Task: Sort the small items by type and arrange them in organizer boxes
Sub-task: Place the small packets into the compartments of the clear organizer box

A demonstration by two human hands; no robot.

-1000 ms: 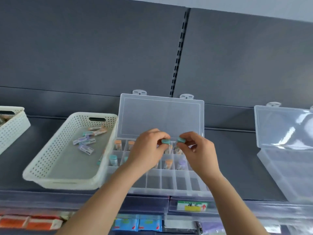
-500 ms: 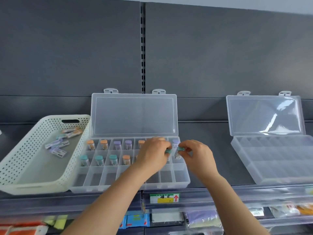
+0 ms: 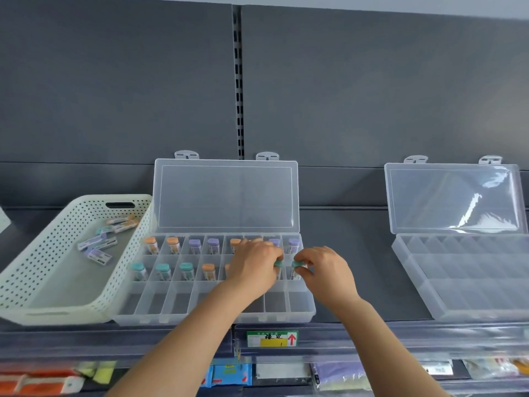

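A clear organizer box (image 3: 183,310) with its lid up stands on the shelf. Its back row holds small tubes with orange caps (image 3: 150,244) and purple caps (image 3: 195,245); the middle row holds teal-capped tubes (image 3: 163,270) and an orange one. My left hand (image 3: 253,267) pinches a teal-capped tube (image 3: 278,265) over the middle row at the right. My right hand (image 3: 323,267) pinches another teal-capped tube (image 3: 297,265) in the rightmost middle compartment. My hands hide some compartments.
A white perforated basket (image 3: 43,285) to the left holds several loose tubes (image 3: 97,245). A second clear organizer box (image 3: 463,282), lid up, stands at the right. Below the shelf edge are a price label (image 3: 272,338) and hanging packets.
The view has shifted, so the box sits further left and the right box shows in full. Both hands have lowered their teal-capped tubes down into the middle row at the right.
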